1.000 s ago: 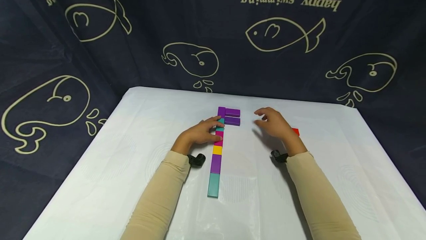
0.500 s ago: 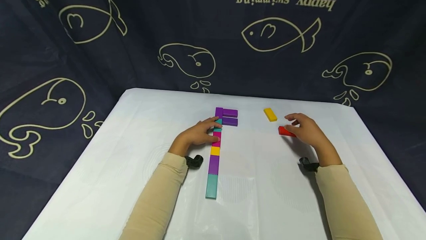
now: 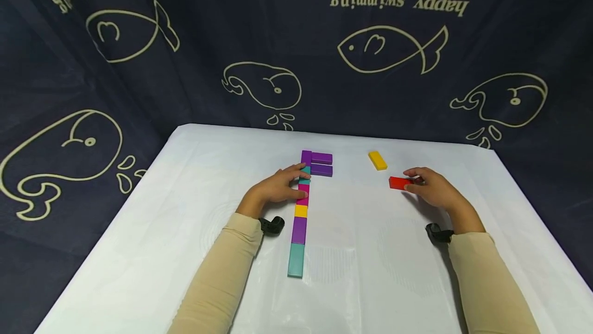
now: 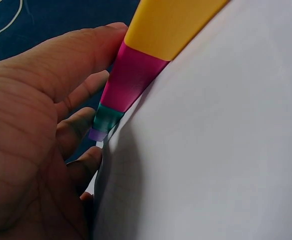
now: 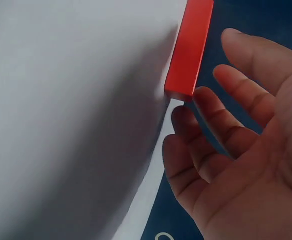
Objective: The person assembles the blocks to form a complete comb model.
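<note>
A line of end-to-end blocks runs down the table in the head view, with a teal block point(image 3: 296, 260) at its near end. My left hand point(image 3: 278, 186) lies along its left side, fingers loosely extended over the small far teal block point(image 3: 304, 180) and thumb at the magenta block point(image 3: 302, 199). The left wrist view has the thumb beside the magenta block point(image 4: 135, 80). At the right lies a red block point(image 3: 397, 183). My right hand point(image 3: 433, 188) is spread at its right end, thumb overlapping it there. In the right wrist view, loosely bent fingers hang beside the red block point(image 5: 190, 50).
Two purple blocks point(image 3: 321, 170) stick out rightward at the line's far end. A loose yellow block point(image 3: 378, 160) lies behind the red one. The white table point(image 3: 139, 241) ends at a dark printed cloth point(image 3: 204, 97) behind.
My right hand has moved right, from near the far middle to the red block's right end. The yellow block and the red block's left part came into view. My left hand stays in place.
</note>
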Available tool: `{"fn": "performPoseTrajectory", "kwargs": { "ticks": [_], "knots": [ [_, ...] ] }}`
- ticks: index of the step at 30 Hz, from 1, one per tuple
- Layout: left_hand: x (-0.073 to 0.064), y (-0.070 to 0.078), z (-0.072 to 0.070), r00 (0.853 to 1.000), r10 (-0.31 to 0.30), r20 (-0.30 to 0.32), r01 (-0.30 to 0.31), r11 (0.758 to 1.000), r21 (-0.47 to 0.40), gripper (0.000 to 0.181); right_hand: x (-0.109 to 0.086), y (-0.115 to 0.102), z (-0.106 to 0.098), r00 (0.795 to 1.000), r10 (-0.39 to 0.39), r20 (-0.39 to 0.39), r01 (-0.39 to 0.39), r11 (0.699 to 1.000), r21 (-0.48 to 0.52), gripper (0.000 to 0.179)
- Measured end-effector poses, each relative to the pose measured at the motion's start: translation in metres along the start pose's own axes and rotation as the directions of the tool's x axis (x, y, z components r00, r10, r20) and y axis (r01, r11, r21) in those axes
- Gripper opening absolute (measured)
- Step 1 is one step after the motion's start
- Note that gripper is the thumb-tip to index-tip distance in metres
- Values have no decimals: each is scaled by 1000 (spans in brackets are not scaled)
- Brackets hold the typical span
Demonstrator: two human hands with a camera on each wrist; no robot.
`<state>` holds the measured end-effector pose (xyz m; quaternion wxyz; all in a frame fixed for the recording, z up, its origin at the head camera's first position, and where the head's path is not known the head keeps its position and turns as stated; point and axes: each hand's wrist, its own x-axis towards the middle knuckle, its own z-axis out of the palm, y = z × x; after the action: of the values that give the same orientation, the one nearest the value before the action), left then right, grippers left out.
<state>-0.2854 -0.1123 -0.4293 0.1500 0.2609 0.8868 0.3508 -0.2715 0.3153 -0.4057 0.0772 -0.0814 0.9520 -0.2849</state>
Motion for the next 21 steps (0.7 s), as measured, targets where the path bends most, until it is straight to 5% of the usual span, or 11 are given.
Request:
{"fn": "performPoseTrajectory", "kwargs": {
  "ticks": [21],
  "knots": [
    [0,1,1,1000,-3,-8,3,1000,-5,53,8,4,9,1000,-15,16,15,1000,-23,36]
  ]
}}
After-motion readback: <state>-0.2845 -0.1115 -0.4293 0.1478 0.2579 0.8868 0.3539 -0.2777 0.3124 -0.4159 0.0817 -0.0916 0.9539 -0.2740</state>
